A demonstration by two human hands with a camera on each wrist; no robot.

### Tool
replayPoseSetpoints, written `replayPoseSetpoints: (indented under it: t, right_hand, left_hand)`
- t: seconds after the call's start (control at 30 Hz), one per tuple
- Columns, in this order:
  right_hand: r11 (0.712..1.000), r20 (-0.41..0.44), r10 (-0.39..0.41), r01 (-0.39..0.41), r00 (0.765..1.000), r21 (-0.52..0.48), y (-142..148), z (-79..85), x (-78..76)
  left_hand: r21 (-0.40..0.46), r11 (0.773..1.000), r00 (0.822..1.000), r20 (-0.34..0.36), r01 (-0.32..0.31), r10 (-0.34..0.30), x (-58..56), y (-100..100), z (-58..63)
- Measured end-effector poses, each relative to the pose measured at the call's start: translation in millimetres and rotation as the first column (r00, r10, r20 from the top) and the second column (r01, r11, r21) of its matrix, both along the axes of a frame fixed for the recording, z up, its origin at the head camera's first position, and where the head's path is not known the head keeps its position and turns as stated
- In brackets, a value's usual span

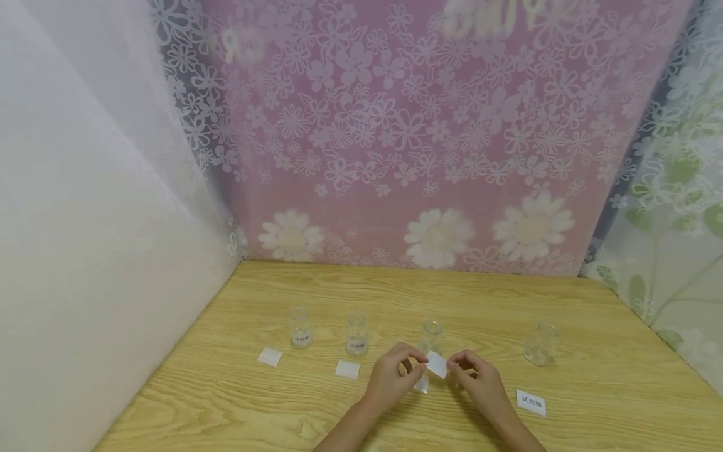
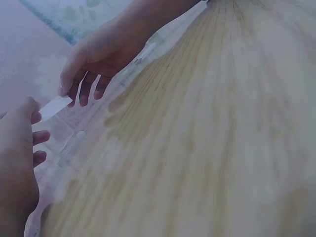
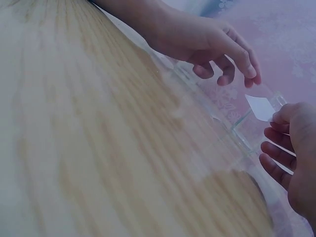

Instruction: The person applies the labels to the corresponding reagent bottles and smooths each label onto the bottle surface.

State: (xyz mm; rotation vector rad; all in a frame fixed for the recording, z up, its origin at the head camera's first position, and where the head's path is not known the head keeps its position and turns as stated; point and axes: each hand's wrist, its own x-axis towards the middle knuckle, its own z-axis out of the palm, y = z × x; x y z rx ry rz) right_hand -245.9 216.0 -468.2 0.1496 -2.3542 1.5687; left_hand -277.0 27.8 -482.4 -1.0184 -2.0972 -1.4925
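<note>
My right hand (image 1: 480, 380) pinches a small white label (image 1: 437, 364) between thumb and fingertip, a blank face showing. My left hand (image 1: 392, 375) is at the label's other edge, thumb and index finger close together; the right wrist view shows a small gap between these fingertips and the label (image 3: 260, 107). Directly behind the label stands a glass jar (image 1: 432, 329), partly hidden by it. Beneath the left fingertips a white paper piece (image 1: 422, 384) lies on the table, partly covered.
Two jars, one far left (image 1: 301, 333) and one beside it (image 1: 356, 339), bear printed labels. White paper pieces lie before them, one left (image 1: 270, 356), one nearer (image 1: 348, 368). At right are another jar (image 1: 540, 344) and a printed label (image 1: 531, 402) on the wooden table (image 1: 226, 408).
</note>
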Motion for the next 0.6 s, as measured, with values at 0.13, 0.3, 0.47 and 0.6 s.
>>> replayPoseSetpoints:
  t: [0.13, 0.3, 0.47, 0.6]
  right_hand:
    - [0.999, -0.004, 0.042, -0.042, 0.999, -0.006, -1.0, 0.6, 1.2]
    - [0.991, -0.003, 0.130, -0.130, 0.992, -0.019, -1.2, 1.5, 2.3]
    - [0.966, -0.036, 0.260, -0.260, 0.965, 0.012, 1.3, -2.2, 0.5]
    - [0.940, -0.069, 0.341, -0.339, 0.937, 0.046, 2.5, -4.5, -1.5]
  left_hand:
    - [-0.082, 0.997, 1.000, -0.010, 0.009, -0.010, 0.8, 0.6, 0.3]
    - [-0.174, 0.985, 0.998, 0.057, 0.018, -0.008, 3.0, 0.5, 1.3]
    - [-0.204, 0.977, 0.992, 0.122, 0.065, -0.040, 4.3, 0.2, 0.8]
    - [-0.202, 0.976, 0.989, 0.136, 0.080, -0.053, 3.8, -0.3, 0.2]
